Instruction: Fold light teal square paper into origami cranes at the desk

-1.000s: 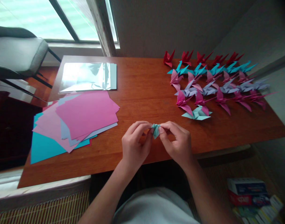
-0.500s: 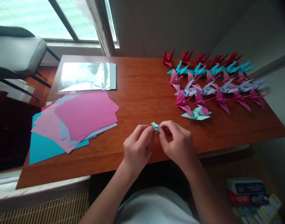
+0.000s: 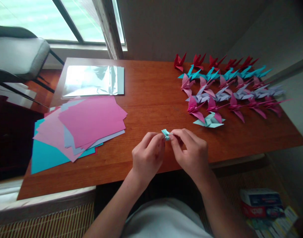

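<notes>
A small folded piece of pale mint paper point(image 3: 166, 134) is pinched between my two hands, above the table's near edge. My left hand point(image 3: 148, 153) closes thumb and fingers on its left side. With thumb and forefinger, my right hand point(image 3: 191, 148) grips its right end. Most of the paper's shape is hidden by the fingertips. A mint paper crane point(image 3: 209, 120) rests on the table just beyond my right hand. Behind it stand rows of folded cranes, among them magenta cranes point(image 3: 235, 106), lilac cranes point(image 3: 221, 95), turquoise cranes point(image 3: 211, 73) and red cranes point(image 3: 198, 61).
Loose coloured sheets point(image 3: 94, 122) lie fanned out at the left of the wooden table point(image 3: 146, 96). Behind them is a shiny plastic-wrapped paper pack point(image 3: 89, 81). A chair point(image 3: 19, 56) stands by the window, and boxes point(image 3: 262, 203) sit on the floor at lower right.
My right hand has shifted slightly to the right, and the folded mint paper has turned a little between my fingers. The cranes and sheets stay where they were.
</notes>
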Demonstrator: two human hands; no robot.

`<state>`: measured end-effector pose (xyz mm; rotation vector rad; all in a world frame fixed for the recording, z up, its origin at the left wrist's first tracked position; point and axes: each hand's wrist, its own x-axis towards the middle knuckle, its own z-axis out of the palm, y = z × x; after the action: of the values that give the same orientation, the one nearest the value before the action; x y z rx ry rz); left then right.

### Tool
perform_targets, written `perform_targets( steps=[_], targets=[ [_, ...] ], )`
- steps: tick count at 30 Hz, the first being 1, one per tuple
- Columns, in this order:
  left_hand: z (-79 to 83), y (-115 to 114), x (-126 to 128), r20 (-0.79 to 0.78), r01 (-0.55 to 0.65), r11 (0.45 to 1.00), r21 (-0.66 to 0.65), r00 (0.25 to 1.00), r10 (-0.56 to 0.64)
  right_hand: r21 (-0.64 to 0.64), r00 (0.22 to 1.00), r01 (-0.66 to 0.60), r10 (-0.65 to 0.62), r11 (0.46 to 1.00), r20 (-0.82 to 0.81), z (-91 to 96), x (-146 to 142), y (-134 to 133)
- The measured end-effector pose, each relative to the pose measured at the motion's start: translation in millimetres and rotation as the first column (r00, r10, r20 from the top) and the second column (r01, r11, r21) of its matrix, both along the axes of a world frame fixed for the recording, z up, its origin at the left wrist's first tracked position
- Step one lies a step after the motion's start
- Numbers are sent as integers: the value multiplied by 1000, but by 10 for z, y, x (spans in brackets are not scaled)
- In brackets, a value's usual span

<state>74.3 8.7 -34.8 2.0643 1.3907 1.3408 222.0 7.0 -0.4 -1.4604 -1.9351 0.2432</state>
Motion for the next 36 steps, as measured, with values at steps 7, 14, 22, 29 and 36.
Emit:
perform_targets(
  steps=[7, 14, 22, 29, 36],
  targets=[
    [50, 16, -14, 125, 20, 985, -172, 992, 2, 16, 998, -45, 46, 999, -50, -20, -15, -10],
    [130, 38, -51, 412, 196, 885, -422, 911, -5, 98, 989, -144, 147, 985, -31, -106, -35, -33],
    [134, 97, -100, 594, 356, 772, -527, 803, 36, 89, 962, -244, 253, 966, -102, -57, 36, -22],
    [143, 110, -110, 681, 376, 755, -538, 721, 126, -97, 874, 70, -108, 993, -474, -94, 42, -58],
    [131, 147, -186, 764, 462, 707, -536, 621, 174, -477, 269, -99, -438, 873, -858, -168, 3, 47]
  ],
)
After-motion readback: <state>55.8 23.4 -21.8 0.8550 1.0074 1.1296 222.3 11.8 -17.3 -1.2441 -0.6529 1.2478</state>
